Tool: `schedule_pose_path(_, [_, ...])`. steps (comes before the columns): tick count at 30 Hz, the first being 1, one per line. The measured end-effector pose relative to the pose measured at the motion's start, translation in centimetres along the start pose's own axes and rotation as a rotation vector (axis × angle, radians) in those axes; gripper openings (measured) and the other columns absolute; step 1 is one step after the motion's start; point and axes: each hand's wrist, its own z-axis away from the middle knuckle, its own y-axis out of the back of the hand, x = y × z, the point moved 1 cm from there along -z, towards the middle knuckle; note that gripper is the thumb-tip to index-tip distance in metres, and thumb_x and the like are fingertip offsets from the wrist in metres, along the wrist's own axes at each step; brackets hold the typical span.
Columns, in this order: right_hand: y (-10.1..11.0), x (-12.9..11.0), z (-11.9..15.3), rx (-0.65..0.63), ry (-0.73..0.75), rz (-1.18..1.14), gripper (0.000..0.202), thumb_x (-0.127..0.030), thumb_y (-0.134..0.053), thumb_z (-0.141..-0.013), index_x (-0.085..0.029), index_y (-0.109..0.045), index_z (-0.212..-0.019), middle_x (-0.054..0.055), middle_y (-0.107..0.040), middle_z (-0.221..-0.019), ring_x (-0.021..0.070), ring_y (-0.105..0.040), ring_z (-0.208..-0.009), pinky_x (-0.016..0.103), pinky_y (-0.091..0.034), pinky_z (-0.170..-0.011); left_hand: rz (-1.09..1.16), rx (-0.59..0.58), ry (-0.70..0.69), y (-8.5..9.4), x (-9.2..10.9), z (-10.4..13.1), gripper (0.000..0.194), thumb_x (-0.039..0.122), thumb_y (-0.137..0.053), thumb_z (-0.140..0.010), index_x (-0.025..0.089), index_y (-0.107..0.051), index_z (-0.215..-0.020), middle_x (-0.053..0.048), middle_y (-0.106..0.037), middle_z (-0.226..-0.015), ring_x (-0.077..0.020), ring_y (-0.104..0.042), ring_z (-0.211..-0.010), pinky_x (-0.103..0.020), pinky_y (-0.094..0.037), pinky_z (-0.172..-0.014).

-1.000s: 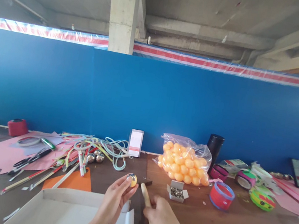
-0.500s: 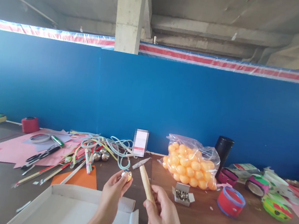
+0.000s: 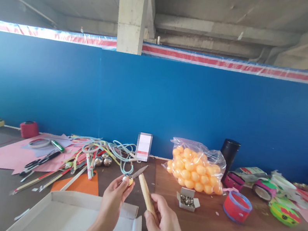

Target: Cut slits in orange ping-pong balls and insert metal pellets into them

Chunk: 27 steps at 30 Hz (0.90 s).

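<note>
Between the thumb and fingers of my left hand (image 3: 115,193) is a shiny metal ball (image 3: 128,179), its lower part covered by the fingers. My right hand (image 3: 164,223) is closed around the wooden handle of a hammer (image 3: 145,193). The hammer's grey head lies close against the upper right of the ball; whether they touch I cannot tell. Both hands are held up above the right edge of a shallow white cardboard box (image 3: 80,201). Several more metal balls (image 3: 103,160) rest on the table behind my left hand.
A clear bag of orange balls (image 3: 195,169) and a small box of metal bits (image 3: 187,200) lie to the right. Beyond are a red-blue tape roll (image 3: 237,206) and a black cylinder (image 3: 228,155). Tubing (image 3: 120,149), scissors (image 3: 43,160) and pink paper (image 3: 2,153) lie left.
The hammer has come down and left, bringing its head from above and right of the ball to close beside it. My left hand still holds the ball, and the view has shifted slightly.
</note>
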Motion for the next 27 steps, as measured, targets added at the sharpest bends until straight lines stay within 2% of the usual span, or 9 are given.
schedule_pose_path(15, [0.27,-0.26,-0.12,0.023,-0.059,-0.036,0.022,-0.026,-0.046,-0.082,-0.019,-0.052,-0.102,0.001,-0.06,-0.074,0.0162,-0.06,-0.064,0.023,-0.046,-0.058,-0.023,-0.031,0.009,-0.06,0.18,0.34,0.025,0.02,-0.068,-0.07,0.01,-0.06,-0.091,-0.009,-0.066,-0.093,-0.0191,-0.066,-0.087,-0.033,-0.049,-0.089])
schedule_pose_path(27, [-0.07,-0.37,0.09,0.052,-0.039,-0.042,0.02,-0.026,-0.044,-0.084,-0.02,-0.05,-0.103,0.0,-0.059,-0.074,0.0139,-0.059,-0.061,0.021,-0.045,-0.055,-0.02,-0.047,-0.008,0.11,-0.02,0.12,0.023,0.019,-0.068,-0.069,0.011,-0.061,-0.09,-0.009,-0.066,-0.092,-0.0191,-0.066,-0.085,-0.034,-0.05,-0.088])
